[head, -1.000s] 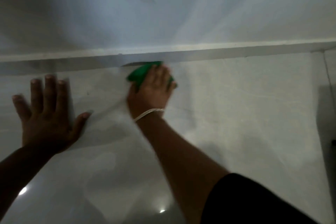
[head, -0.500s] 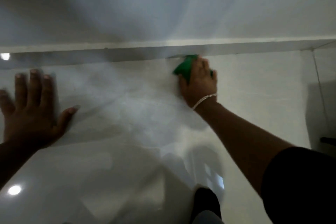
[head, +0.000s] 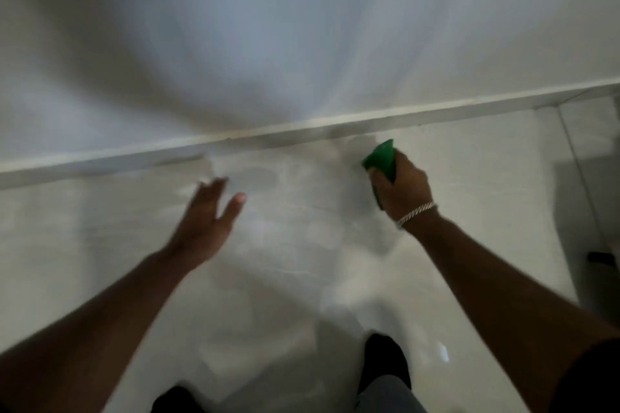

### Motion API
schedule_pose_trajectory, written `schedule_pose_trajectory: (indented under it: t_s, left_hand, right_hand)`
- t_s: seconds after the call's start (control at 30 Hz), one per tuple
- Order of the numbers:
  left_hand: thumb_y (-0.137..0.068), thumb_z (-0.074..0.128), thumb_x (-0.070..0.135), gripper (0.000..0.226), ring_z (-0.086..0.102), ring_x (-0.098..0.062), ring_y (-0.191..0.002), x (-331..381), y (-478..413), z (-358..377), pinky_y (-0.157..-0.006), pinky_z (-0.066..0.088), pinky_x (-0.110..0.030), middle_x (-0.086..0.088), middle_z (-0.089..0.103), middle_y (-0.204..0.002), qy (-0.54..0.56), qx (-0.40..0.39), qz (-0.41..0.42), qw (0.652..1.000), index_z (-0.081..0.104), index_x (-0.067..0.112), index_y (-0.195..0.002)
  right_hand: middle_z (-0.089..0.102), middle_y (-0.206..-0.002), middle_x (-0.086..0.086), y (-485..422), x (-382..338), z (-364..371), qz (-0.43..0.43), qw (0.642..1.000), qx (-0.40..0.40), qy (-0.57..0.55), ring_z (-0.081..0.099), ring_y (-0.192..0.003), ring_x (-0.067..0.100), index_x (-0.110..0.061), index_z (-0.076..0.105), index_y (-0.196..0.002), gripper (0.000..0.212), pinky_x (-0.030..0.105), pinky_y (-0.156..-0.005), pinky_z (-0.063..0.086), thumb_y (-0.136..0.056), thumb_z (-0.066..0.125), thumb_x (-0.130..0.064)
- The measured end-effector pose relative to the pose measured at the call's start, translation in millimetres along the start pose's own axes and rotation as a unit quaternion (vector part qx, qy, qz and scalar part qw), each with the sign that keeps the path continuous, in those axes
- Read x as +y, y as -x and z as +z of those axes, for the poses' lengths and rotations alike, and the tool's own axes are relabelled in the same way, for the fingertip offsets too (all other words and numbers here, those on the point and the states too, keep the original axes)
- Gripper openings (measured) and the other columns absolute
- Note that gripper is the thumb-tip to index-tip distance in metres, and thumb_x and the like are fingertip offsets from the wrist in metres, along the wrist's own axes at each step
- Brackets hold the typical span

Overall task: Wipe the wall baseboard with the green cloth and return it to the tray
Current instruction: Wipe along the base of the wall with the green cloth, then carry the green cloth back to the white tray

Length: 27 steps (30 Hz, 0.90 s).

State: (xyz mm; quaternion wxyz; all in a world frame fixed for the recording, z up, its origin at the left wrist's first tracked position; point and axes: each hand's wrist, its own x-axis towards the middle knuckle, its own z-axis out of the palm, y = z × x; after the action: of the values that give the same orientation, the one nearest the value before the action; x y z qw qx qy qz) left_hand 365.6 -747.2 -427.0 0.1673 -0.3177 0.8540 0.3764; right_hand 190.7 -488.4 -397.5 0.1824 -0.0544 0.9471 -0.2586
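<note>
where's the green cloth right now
In the head view, the green cloth is right of centre, gripped in the right hand just below the baseboard, above the pale floor.

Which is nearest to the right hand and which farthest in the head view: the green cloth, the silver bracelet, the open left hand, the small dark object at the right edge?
1. Green cloth, gripped in the right hand.
2. Silver bracelet, on its wrist.
3 and 4. Open left hand, leftward, and small dark object, right floor edge: too close to call.
</note>
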Motion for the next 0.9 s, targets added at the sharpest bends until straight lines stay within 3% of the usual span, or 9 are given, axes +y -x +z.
schedule_pose_trajectory:
  t_s: [0.07, 0.17, 0.27, 0.4, 0.5, 0.57, 0.63, 0.73, 0.9]
  left_hand:
    - [-0.094, 0.048, 0.06, 0.061, 0.049, -0.025, -0.142, 69.5, 14.2, 0.6, -0.116, 0.031, -0.03, -0.012, 0.058, -0.148, 0.156, -0.066, -0.014, 0.986, 0.059, 0.018, -0.137]
    - [-0.074, 0.04, 0.087, 0.091, 0.068, -0.022, -0.118, 168.0, 42.4, -6.9, -0.112, 0.047, -0.042, -0.01, 0.072, -0.127, 0.324, -0.219, -0.034, 0.92, 0.062, 0.018, -0.129]
    - [-0.077, 0.05, 0.074, 0.082, 0.068, -0.026, -0.119, 250.0, 72.6, -24.7, -0.105, 0.053, -0.047, -0.013, 0.071, -0.13, 0.373, -0.296, -0.026, 0.879, 0.063, 0.015, -0.132]
    - [-0.08, 0.071, 0.038, 0.052, 0.07, -0.035, -0.115, 346.9, 108.8, -56.3, -0.078, 0.062, -0.038, -0.019, 0.075, -0.12, 0.375, -0.316, -0.003, 0.871, 0.069, 0.009, -0.123]
    - [-0.079, 0.069, 0.031, 0.047, 0.072, -0.033, -0.105, 416.2, 139.5, -79.8, -0.076, 0.064, -0.041, -0.02, 0.074, -0.119, 0.391, -0.355, 0.014, 0.849, 0.069, 0.01, -0.122]
    - [-0.085, 0.064, 0.031, 0.042, 0.073, -0.03, -0.102, 467.8, 165.6, -89.8, -0.083, 0.061, -0.045, -0.017, 0.074, -0.117, 0.396, -0.401, 0.032, 0.826, 0.069, 0.012, -0.122]
    - [-0.09, 0.059, 0.03, 0.046, 0.07, -0.03, -0.104, 519.9, 197.1, -91.2, -0.087, 0.059, -0.047, -0.017, 0.071, -0.12, 0.382, -0.438, 0.045, 0.812, 0.064, 0.009, -0.13]
    - [-0.097, 0.054, 0.033, 0.048, 0.069, -0.032, -0.106, 595.8, 240.5, -72.3, -0.083, 0.061, -0.046, -0.019, 0.069, -0.123, 0.326, -0.467, 0.058, 0.82, 0.058, 0.004, -0.136]
    - [-0.092, 0.067, 0.028, 0.032, 0.074, -0.037, -0.101, 704.7, 294.3, 12.5, -0.08, 0.064, -0.048, -0.023, 0.076, -0.113, 0.195, -0.436, 0.116, 0.871, 0.073, 0.002, -0.109]
  right_hand:
    - [0.063, -0.12, 0.021, 35.6, -14.9, -16.7, -0.036, 0.998, -0.02, -0.039, 0.062, -0.107, 0.038, -0.005, 0.049, -0.134, 0.048, 0.036, -0.087, 0.051, -0.092, 0.062, -0.023]
    - [0.052, -0.14, 0.022, 77.1, -40.0, -63.9, -0.068, 0.993, -0.031, -0.09, 0.053, -0.125, 0.04, -0.002, 0.038, -0.145, 0.063, 0.047, -0.101, 0.048, -0.091, 0.064, -0.019]
    - [0.043, -0.15, 0.02, 107.1, -66.7, -130.9, -0.09, 0.988, 0.0, -0.127, 0.034, -0.143, 0.035, -0.002, 0.04, -0.145, 0.069, 0.05, -0.115, 0.036, -0.083, 0.069, -0.011]
    - [0.045, -0.15, 0.003, 141.8, -82.2, -232.8, -0.024, 0.961, 0.079, -0.264, 0.034, -0.145, 0.016, -0.007, 0.05, -0.14, 0.068, 0.027, -0.115, 0.032, -0.075, 0.067, -0.004]
    - [0.05, -0.14, -0.012, 162.4, -80.2, -310.5, 0.131, 0.87, 0.19, -0.436, 0.047, -0.127, -0.001, -0.019, 0.048, -0.14, 0.068, 0.028, -0.109, 0.042, -0.077, 0.07, -0.005]
    - [0.05, -0.144, -0.002, 174.7, -74.8, -366.5, 0.235, 0.793, 0.189, -0.529, 0.05, -0.13, 0.014, -0.013, 0.044, -0.143, 0.073, 0.04, -0.11, 0.044, -0.077, 0.076, -0.008]
    - [0.068, -0.125, 0.006, 196.3, -65.5, -419.8, 0.256, 0.73, 0.179, -0.607, 0.067, -0.112, 0.025, -0.007, 0.062, -0.123, 0.047, 0.039, -0.094, 0.056, -0.078, 0.076, -0.008]
    - [0.078, -0.09, 0.013, 227.5, -44.2, -487.8, 0.271, 0.672, 0.249, -0.643, 0.074, -0.086, 0.029, -0.006, 0.07, -0.088, 0.011, 0.034, -0.071, 0.062, -0.079, 0.074, -0.001]
    - [0.074, -0.09, 0.019, 252.9, 41.9, -561.9, 0.32, 0.616, 0.361, -0.623, 0.073, -0.076, 0.029, 0.0, 0.069, -0.095, 0.015, 0.036, -0.067, 0.063, -0.081, 0.071, 0.005]
